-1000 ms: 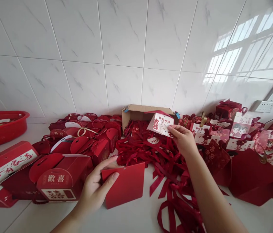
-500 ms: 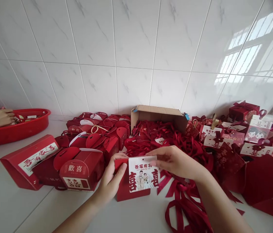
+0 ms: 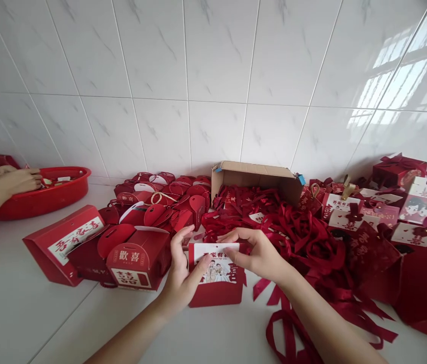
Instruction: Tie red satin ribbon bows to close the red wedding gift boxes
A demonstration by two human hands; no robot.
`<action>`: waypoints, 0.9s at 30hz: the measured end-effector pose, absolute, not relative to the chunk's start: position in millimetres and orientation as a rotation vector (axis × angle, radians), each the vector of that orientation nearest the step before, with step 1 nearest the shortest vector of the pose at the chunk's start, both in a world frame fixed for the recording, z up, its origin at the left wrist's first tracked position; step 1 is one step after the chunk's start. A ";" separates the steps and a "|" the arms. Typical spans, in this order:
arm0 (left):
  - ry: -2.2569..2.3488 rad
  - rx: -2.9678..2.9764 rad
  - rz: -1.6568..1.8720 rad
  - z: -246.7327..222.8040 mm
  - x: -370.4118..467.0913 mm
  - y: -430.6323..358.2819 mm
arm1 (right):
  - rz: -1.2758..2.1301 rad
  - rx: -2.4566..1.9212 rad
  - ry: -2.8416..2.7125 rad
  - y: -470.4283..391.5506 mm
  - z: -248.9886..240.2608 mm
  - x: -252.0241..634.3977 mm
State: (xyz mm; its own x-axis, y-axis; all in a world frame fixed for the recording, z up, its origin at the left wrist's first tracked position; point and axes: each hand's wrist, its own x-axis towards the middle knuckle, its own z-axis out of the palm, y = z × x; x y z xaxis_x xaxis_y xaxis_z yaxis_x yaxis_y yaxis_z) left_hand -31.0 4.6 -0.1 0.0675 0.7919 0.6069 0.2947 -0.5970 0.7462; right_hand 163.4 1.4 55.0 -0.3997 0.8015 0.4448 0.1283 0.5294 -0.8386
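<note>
A small red gift box (image 3: 216, 298) stands on the white surface in front of me. Against its front lies a white card (image 3: 219, 278) printed with a bridal couple and red characters, its lower edge partway down the box. My left hand (image 3: 183, 268) grips the box's left side, its thumb pressed on the card's face. At the top right, my right hand (image 3: 253, 253) pinches the card's upper edge, thumb in front and fingers behind. Part of the print is hidden under both thumbs.
Finished-looking red boxes (image 3: 141, 258) crowd the left. A heap of red ribbons (image 3: 304, 232) spills from a cardboard carton (image 3: 258, 172). More decorated boxes (image 3: 425, 202) fill the right. Another person's hands (image 3: 12, 182) reach into a red basin (image 3: 54, 199) at far left.
The card has shifted left and squared up against the front of the box. My left thumb has moved onto it. The view has swung slightly left, showing both of the other person's hands.
</note>
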 end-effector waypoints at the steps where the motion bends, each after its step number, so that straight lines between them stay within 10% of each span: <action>1: 1.032 1.932 1.508 0.2 -31.7 4.3 | 0.942 -0.734 -1.830 1.7 53.3 161.9; 27: 0.950 1.884 1.426 -1.4 -30.2 2.3 | 1.004 -0.603 -1.693 9.6 33.4 152.4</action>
